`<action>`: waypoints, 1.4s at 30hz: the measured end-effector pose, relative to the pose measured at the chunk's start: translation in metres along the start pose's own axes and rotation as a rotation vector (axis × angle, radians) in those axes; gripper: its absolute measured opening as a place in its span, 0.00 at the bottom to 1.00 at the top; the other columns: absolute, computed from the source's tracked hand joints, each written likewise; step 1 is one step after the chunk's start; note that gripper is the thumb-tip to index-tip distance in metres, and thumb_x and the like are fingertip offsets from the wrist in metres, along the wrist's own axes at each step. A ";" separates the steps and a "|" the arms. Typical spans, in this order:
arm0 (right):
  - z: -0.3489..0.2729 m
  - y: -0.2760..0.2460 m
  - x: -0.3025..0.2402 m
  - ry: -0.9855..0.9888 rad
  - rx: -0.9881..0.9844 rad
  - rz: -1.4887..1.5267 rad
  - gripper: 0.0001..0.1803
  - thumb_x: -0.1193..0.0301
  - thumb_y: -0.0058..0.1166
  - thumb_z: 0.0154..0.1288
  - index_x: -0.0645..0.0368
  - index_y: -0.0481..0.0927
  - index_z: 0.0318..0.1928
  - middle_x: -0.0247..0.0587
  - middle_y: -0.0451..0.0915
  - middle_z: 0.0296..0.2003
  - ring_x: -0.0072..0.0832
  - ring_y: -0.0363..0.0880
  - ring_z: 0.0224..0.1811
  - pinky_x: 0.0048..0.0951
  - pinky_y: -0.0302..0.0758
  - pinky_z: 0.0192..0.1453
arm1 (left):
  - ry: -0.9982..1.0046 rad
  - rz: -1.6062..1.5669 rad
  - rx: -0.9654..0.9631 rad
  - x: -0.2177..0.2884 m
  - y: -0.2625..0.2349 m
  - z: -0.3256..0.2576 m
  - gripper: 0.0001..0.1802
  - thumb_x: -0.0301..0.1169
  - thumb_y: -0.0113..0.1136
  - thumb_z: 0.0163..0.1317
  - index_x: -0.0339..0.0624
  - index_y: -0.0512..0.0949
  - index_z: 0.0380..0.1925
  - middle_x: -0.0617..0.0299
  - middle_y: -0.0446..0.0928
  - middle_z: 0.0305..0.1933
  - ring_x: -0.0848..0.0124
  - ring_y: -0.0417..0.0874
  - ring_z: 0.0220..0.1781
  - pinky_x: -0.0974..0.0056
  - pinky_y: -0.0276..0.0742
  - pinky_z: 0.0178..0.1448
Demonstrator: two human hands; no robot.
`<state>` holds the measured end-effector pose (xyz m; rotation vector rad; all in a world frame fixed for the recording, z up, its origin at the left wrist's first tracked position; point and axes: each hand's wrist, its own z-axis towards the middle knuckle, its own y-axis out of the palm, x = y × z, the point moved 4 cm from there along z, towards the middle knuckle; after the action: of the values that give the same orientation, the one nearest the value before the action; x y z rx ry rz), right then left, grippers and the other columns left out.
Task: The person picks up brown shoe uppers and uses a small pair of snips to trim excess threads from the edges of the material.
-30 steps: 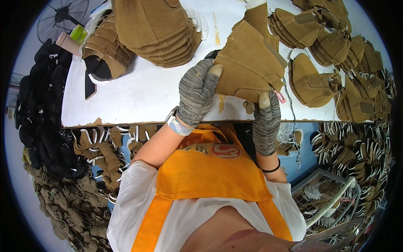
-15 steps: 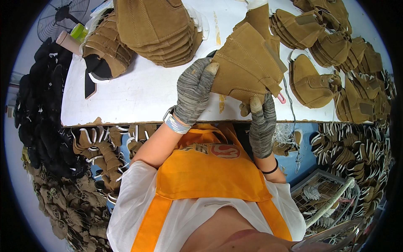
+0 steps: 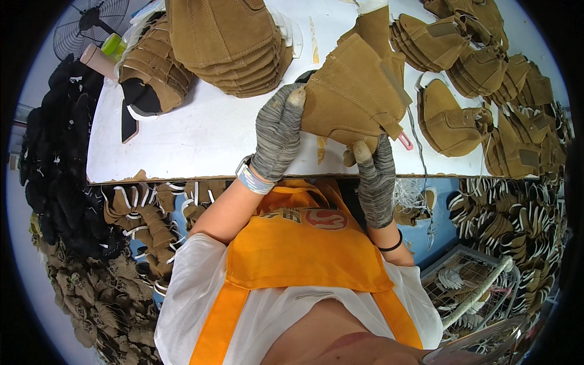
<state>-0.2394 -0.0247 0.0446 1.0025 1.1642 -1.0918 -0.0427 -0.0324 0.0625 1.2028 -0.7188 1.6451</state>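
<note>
Now | left hand fingers closed on tan boot upper | right hand fingers pinching its lower edge

White worktable with stacked tan suede boot uppers and a black phone.

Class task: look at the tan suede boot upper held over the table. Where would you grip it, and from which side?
Probably the boot upper by its lower edge, from below, as the left hand and right hand pinch it; that edge faces the person and the soft panel fans upward.
</note>
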 end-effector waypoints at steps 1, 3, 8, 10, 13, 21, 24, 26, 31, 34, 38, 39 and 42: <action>0.000 0.001 0.001 0.002 -0.035 -0.021 0.28 0.61 0.56 0.70 0.64 0.68 0.63 0.43 0.76 0.51 0.27 0.75 0.49 0.27 0.73 0.53 | -0.022 -0.017 -0.021 0.000 0.000 0.000 0.20 0.43 0.51 0.73 0.36 0.80 0.48 0.59 0.82 0.39 0.74 0.79 0.41 0.67 0.75 0.51; -0.002 0.003 0.002 0.040 -0.057 -0.016 0.29 0.62 0.56 0.70 0.65 0.67 0.64 0.44 0.75 0.53 0.28 0.74 0.51 0.27 0.73 0.54 | -0.065 -0.051 -0.062 0.001 -0.002 0.001 0.20 0.43 0.49 0.74 0.37 0.79 0.49 0.60 0.81 0.41 0.74 0.78 0.43 0.67 0.74 0.52; -0.005 -0.001 0.004 0.028 -0.025 0.012 0.27 0.62 0.57 0.70 0.64 0.69 0.62 0.42 0.78 0.47 0.27 0.76 0.44 0.27 0.75 0.49 | -0.101 -0.164 -0.190 0.009 0.000 -0.001 0.35 0.58 0.44 0.71 0.34 0.77 0.54 0.55 0.80 0.50 0.69 0.78 0.51 0.65 0.72 0.59; -0.003 -0.004 -0.003 -0.017 -0.019 0.059 0.26 0.62 0.57 0.70 0.64 0.70 0.60 0.40 0.78 0.43 0.25 0.76 0.40 0.27 0.75 0.46 | -0.098 -0.225 -0.237 0.017 0.002 0.001 0.42 0.64 0.42 0.68 0.32 0.75 0.56 0.53 0.79 0.53 0.67 0.78 0.54 0.64 0.71 0.61; -0.005 -0.004 -0.015 -0.136 0.039 0.013 0.24 0.61 0.57 0.70 0.64 0.71 0.58 0.39 0.79 0.39 0.22 0.75 0.35 0.25 0.74 0.42 | -0.073 -0.285 -0.300 0.025 0.004 0.006 0.47 0.69 0.41 0.65 0.31 0.74 0.58 0.52 0.79 0.54 0.66 0.78 0.55 0.62 0.71 0.63; -0.017 0.007 0.015 0.140 -0.172 -0.098 0.24 0.58 0.54 0.71 0.65 0.73 0.57 0.40 0.81 0.39 0.29 0.77 0.36 0.31 0.75 0.43 | 0.180 0.324 -0.335 0.023 -0.003 0.014 0.27 0.49 0.53 0.70 0.34 0.78 0.52 0.52 0.81 0.49 0.62 0.80 0.51 0.59 0.75 0.56; -0.023 -0.006 0.026 0.248 -0.290 -0.419 0.23 0.58 0.55 0.71 0.66 0.76 0.54 0.41 0.82 0.35 0.32 0.78 0.34 0.34 0.76 0.41 | 0.448 0.704 -0.314 -0.011 -0.018 0.003 0.19 0.41 0.61 0.65 0.38 0.80 0.48 0.51 0.82 0.43 0.56 0.81 0.47 0.56 0.76 0.53; -0.027 -0.017 0.008 0.297 -0.327 -0.600 0.21 0.60 0.55 0.70 0.66 0.78 0.51 0.41 0.82 0.32 0.30 0.78 0.29 0.34 0.76 0.37 | 0.155 0.638 -0.458 -0.031 -0.024 0.000 0.23 0.47 0.56 0.67 0.39 0.81 0.49 0.47 0.83 0.45 0.54 0.83 0.48 0.57 0.77 0.53; -0.017 -0.031 -0.064 0.132 -0.351 -0.742 0.17 0.60 0.55 0.70 0.64 0.82 0.38 0.37 0.81 0.25 0.20 0.74 0.21 0.24 0.72 0.27 | 0.154 0.596 -0.381 -0.027 -0.034 -0.006 0.23 0.48 0.56 0.64 0.42 0.82 0.48 0.48 0.82 0.37 0.54 0.81 0.40 0.53 0.75 0.50; -0.003 0.032 -0.080 -0.113 -0.387 -0.503 0.16 0.61 0.56 0.70 0.64 0.82 0.39 0.37 0.81 0.27 0.23 0.77 0.28 0.26 0.71 0.32 | 0.315 0.577 -0.188 -0.002 -0.043 -0.009 0.21 0.46 0.60 0.61 0.43 0.84 0.46 0.53 0.81 0.39 0.56 0.78 0.45 0.55 0.72 0.52; 0.011 0.101 -0.060 -0.385 -0.442 -0.668 0.13 0.65 0.63 0.64 0.64 0.83 0.40 0.39 0.83 0.34 0.29 0.80 0.36 0.30 0.75 0.44 | 0.312 0.507 -0.059 0.013 -0.087 -0.014 0.14 0.40 0.60 0.61 0.43 0.84 0.39 0.57 0.82 0.36 0.58 0.79 0.40 0.56 0.74 0.49; 0.015 0.110 -0.055 -0.406 -0.410 -0.678 0.13 0.66 0.62 0.65 0.64 0.83 0.41 0.40 0.83 0.35 0.29 0.80 0.37 0.30 0.75 0.45 | 0.341 0.529 0.019 0.017 -0.108 -0.018 0.13 0.40 0.59 0.61 0.44 0.84 0.37 0.57 0.82 0.35 0.58 0.80 0.40 0.56 0.74 0.48; 0.028 0.117 -0.046 -0.308 -0.416 -0.654 0.11 0.69 0.58 0.68 0.64 0.82 0.43 0.40 0.83 0.36 0.30 0.79 0.40 0.32 0.75 0.50 | 0.391 0.537 0.183 0.022 -0.192 -0.022 0.10 0.36 0.57 0.64 0.43 0.81 0.40 0.58 0.81 0.39 0.62 0.80 0.43 0.60 0.76 0.49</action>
<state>-0.1221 -0.0244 0.0978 0.1080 1.4211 -1.3692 0.1237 0.0672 0.0624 0.8015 -0.6841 2.3514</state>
